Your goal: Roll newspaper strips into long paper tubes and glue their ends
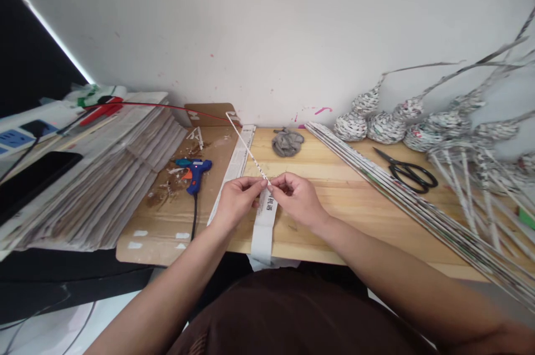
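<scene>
Between my two hands is a strip of printed newspaper (263,229), its upper part rolled into a thin tube (246,146) that slants up and to the left. My left hand (240,199) pinches the paper where the roll meets the flat strip. Close beside it, my right hand (296,199) pinches the same spot from the right, thumb and forefinger closed. The flat tail of the strip hangs down over the table's front edge.
Left: a blue glue gun (196,174) on cardboard (154,241), stacked newspaper (125,188), a phone (42,182). Behind: a grey cloth (287,143). Right: a bundle of paper tubes (376,176), black scissors (412,174) and several woven paper gourd shapes (384,126).
</scene>
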`<state>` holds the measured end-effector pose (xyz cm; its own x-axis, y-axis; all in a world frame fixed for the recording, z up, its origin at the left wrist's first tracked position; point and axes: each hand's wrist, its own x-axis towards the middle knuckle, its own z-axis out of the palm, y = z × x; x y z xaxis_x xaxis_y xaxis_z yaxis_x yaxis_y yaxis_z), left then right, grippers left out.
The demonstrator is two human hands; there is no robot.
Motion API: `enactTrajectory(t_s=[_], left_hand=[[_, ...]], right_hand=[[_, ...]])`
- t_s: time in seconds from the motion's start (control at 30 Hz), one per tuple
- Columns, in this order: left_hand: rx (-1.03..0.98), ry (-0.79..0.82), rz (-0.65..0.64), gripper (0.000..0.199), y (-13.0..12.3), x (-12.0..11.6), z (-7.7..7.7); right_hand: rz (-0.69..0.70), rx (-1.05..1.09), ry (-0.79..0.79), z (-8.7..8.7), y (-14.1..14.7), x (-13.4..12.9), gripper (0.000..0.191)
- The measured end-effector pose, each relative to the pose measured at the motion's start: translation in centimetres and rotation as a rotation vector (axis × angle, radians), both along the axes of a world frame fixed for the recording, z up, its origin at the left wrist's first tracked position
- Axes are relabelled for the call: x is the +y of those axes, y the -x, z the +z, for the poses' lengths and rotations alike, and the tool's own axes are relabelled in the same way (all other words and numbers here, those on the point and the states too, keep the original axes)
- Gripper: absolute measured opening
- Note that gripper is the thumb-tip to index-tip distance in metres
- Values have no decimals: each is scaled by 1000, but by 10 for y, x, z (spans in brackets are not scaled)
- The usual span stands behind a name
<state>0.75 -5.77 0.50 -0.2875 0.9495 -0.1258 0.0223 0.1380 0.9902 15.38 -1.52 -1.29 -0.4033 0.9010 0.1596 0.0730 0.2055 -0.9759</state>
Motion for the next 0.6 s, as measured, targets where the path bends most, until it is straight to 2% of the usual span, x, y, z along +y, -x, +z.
enactTrajectory(t_s=[0.2, 0.37, 0.6], left_hand=[[-102, 44, 22, 32, -4, 0, 2], [-204, 81, 54, 31, -7, 0, 7], [-200, 64, 103, 30, -8, 1, 8]], right_hand=[[-52, 12, -9, 4, -1, 0, 14], [-68, 11, -75, 10, -2, -3, 15], [-104, 5, -178, 9, -3, -5, 18]])
